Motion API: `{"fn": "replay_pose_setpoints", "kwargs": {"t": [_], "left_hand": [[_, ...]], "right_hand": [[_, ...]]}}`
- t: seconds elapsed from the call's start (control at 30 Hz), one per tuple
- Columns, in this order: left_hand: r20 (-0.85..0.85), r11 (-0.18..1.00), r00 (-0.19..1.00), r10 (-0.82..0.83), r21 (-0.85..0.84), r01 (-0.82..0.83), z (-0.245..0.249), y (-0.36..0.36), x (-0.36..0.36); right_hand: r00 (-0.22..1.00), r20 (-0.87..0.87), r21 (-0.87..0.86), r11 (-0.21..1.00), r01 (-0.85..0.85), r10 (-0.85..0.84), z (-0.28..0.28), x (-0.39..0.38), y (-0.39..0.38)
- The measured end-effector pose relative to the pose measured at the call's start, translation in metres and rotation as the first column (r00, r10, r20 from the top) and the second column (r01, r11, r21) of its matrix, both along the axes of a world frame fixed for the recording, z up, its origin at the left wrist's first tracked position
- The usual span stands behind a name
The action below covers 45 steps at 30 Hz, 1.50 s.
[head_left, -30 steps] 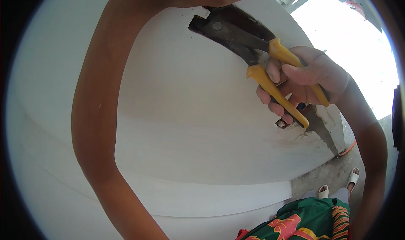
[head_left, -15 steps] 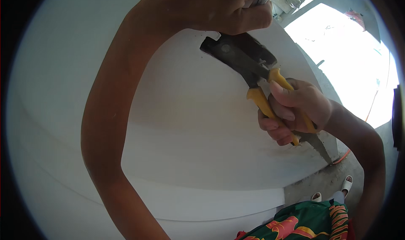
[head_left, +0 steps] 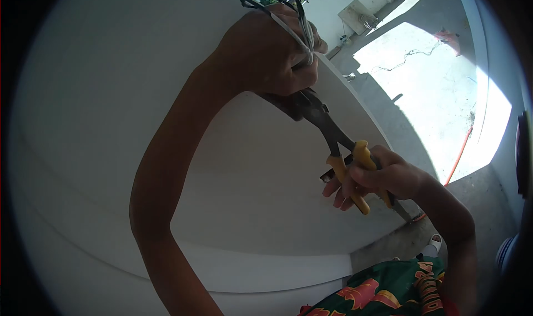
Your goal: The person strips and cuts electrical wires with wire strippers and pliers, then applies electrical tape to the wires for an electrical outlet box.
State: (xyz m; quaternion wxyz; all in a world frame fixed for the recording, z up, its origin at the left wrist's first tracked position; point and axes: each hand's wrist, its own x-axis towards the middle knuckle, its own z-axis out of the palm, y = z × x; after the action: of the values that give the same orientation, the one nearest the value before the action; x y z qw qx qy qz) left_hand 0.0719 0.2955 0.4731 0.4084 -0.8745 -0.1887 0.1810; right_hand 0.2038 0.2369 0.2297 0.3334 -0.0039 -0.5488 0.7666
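My left hand (head_left: 269,52) is closed around a bundle of black and white wires (head_left: 306,36), whose looped ends rise above the knuckles at the top. In my right hand (head_left: 388,177) is a pair of pliers (head_left: 325,124) with yellow handles, slightly spread. Their dark head lies just under my left fist and overlaps a dark opening (head_left: 282,103) in the white wall (head_left: 250,188). My left hand hides part of both. Behind the yellow handles, a short dark piece with a shiny end (head_left: 326,177) sticks out by my right fingertips.
Beyond the wall's edge lies a concrete floor (head_left: 488,205) with a bright sunlit patch (head_left: 427,88). An orange cord (head_left: 459,155) runs across it. A light panel (head_left: 358,16) leans at the far wall. Green patterned clothing (head_left: 383,288) and a sandal (head_left: 436,240) show below.
The view has shifted, and my left hand appears lower and further left, with the wires now showing. The pliers' head has moved under my left fist, and their handles are less spread.
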Motion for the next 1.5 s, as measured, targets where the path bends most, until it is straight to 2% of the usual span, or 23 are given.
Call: {"fn": "replay_pose_setpoints", "kwargs": {"t": [0.03,0.07,0.1,0.13,0.17,0.2,0.27,0.3,0.4,0.53,0.57,0.67,0.73,0.83,0.93,1.07,1.17,1.27,1.33,1.37,1.4,1.47,1.5], "left_hand": [[0.248,0.965,0.954,-0.170,-0.153,0.212,-0.016,0.004,-0.011],[0.337,0.951,0.923,-0.186,-0.173,0.254,-0.033,-0.006,-0.015],[0.410,0.958,0.905,-0.111,-0.197,0.207,-0.050,-0.024,-0.023],[0.535,0.903,0.832,-0.146,-0.272,0.333,-0.065,-0.033,-0.028],[0.585,0.901,0.811,-0.018,-0.342,0.267,-0.078,-0.047,-0.036],[0.589,0.901,0.808,0.011,-0.356,0.247,-0.090,-0.054,-0.043],[0.732,0.909,0.676,-0.086,-0.220,0.354,-0.122,-0.048,-0.066],[0.778,0.911,0.611,-0.143,-0.137,0.388,-0.134,-0.045,-0.076],[0.969,0.845,0.203,-0.138,0.009,0.534,-0.153,-0.046,-0.071],[0.989,0.853,0.024,-0.148,0.115,0.509,-0.163,-0.047,-0.064],[0.987,0.849,-0.109,-0.117,0.156,0.504,-0.169,-0.045,-0.071],[0.947,0.751,-0.322,0.019,0.199,0.629,-0.169,-0.042,-0.061],[0.917,0.756,-0.399,0.019,0.248,0.606,-0.172,-0.040,-0.052],[0.847,0.717,-0.522,0.099,0.304,0.628,-0.172,-0.039,-0.053],[0.822,0.706,-0.559,0.107,0.333,0.625,-0.172,-0.039,-0.052],[0.822,0.716,-0.561,0.096,0.335,0.613,-0.172,-0.038,-0.052],[0.829,0.707,-0.549,0.108,0.324,0.628,-0.171,-0.039,-0.055],[0.848,0.731,-0.524,0.074,0.311,0.607,-0.170,-0.040,-0.053],[0.858,0.749,-0.510,0.066,0.295,0.594,-0.170,-0.038,-0.054],[0.838,0.750,-0.543,0.052,0.326,0.575,-0.168,-0.039,-0.050],[0.811,0.752,-0.584,0.045,0.357,0.555,-0.172,-0.037,-0.045],[0.804,0.748,-0.594,0.039,0.371,0.550,-0.187,-0.030,-0.033],[0.821,0.749,-0.570,-0.041,0.403,0.527,-0.178,-0.032,-0.037]], "right_hand": [[1.000,-0.023,0.028,1.000,0.002,-0.002,-0.021,0.004,-0.004],[0.999,-0.048,0.055,0.998,0.005,-0.002,-0.042,0.012,-0.008],[1.000,0.011,0.075,0.997,-0.003,0.002,-0.063,0.025,-0.014],[0.998,0.065,0.095,0.995,-0.012,0.006,-0.082,0.037,-0.020],[0.984,0.174,0.066,0.997,0.032,-0.043,-0.096,0.051,-0.028],[0.957,0.279,0.042,0.996,0.076,-0.085,-0.111,0.063,-0.037],[0.915,0.370,-0.050,0.980,0.190,-0.159,-0.150,0.077,-0.051],[0.855,0.461,0.000,0.963,0.268,-0.238,-0.173,0.081,-0.056],[0.602,0.670,0.177,0.880,0.440,-0.435,-0.239,0.091,-0.075],[0.273,0.805,0.350,0.793,0.499,-0.527,-0.319,0.120,-0.107],[0.187,0.788,0.435,0.746,0.505,-0.587,-0.353,0.128,-0.118],[-0.004,0.852,0.492,0.797,0.349,-0.524,-0.407,0.166,-0.143],[-0.141,0.869,0.495,0.833,0.247,-0.475,-0.450,0.192,-0.162],[-0.270,0.895,0.428,0.852,0.300,-0.355,-0.500,0.230,-0.188],[-0.303,0.930,0.299,0.905,0.301,-0.206,-0.533,0.261,-0.201],[-0.348,0.916,0.310,0.903,0.297,-0.200,-0.559,0.282,-0.210],[-0.328,0.926,0.285,0.917,0.278,-0.189,-0.561,0.282,-0.201],[-0.265,0.959,0.187,0.923,0.335,-0.098,-0.568,0.271,-0.184],[-0.275,0.958,0.191,0.899,0.394,-0.083,-0.557,0.254,-0.174],[-0.236,0.963,0.206,0.918,0.340,-0.128,-0.563,0.251,-0.177],[-0.222,0.975,0.100,0.902,0.421,-0.005,-0.522,0.242,-0.168],[-0.308,0.935,0.298,0.856,0.422,-0.174,-0.543,0.239,-0.201],[-0.228,0.971,0.178,0.839,0.514,-0.066,-0.565,0.238,-0.193]]}}
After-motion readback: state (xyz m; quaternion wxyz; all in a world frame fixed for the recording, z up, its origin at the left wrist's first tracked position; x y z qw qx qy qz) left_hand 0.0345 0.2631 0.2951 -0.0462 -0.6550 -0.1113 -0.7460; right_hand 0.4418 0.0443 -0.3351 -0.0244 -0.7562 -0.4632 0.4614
